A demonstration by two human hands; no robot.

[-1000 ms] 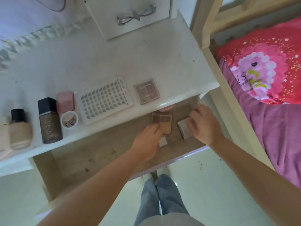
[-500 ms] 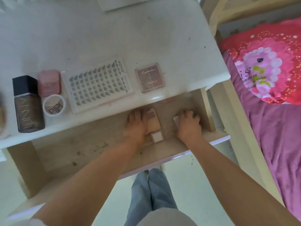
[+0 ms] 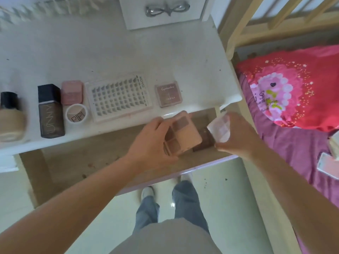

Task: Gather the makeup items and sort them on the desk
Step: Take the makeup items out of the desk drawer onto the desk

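My left hand [image 3: 152, 142] grips a beige eyeshadow palette [image 3: 183, 133] lifted above the open drawer [image 3: 77, 162]. My right hand [image 3: 236, 136] pinches a small pale clear-lidded palette [image 3: 221, 128], also raised over the drawer's right end. A dark brown item [image 3: 205, 142] lies in the drawer below them. Along the white desk's [image 3: 110, 52] front edge lie a beige foundation bottle [image 3: 10, 118], a dark UNNY bottle [image 3: 50, 110], a pink compact [image 3: 72, 92], a round PIPL pot [image 3: 76, 113], a lash tray [image 3: 118, 99] and a mauve square palette [image 3: 168, 93].
A white box with a silver bow handle [image 3: 165, 10] stands at the desk's back. A wooden bed frame [image 3: 236, 30] with red and purple bedding [image 3: 293, 88] is on the right, a phone [image 3: 328, 165] lying on it. My legs stand on pale floor tiles [image 3: 220, 198].
Both hands were pressed down in the drawer; now each has lifted a palette up out of it. The camera view has shifted back up over the desk.
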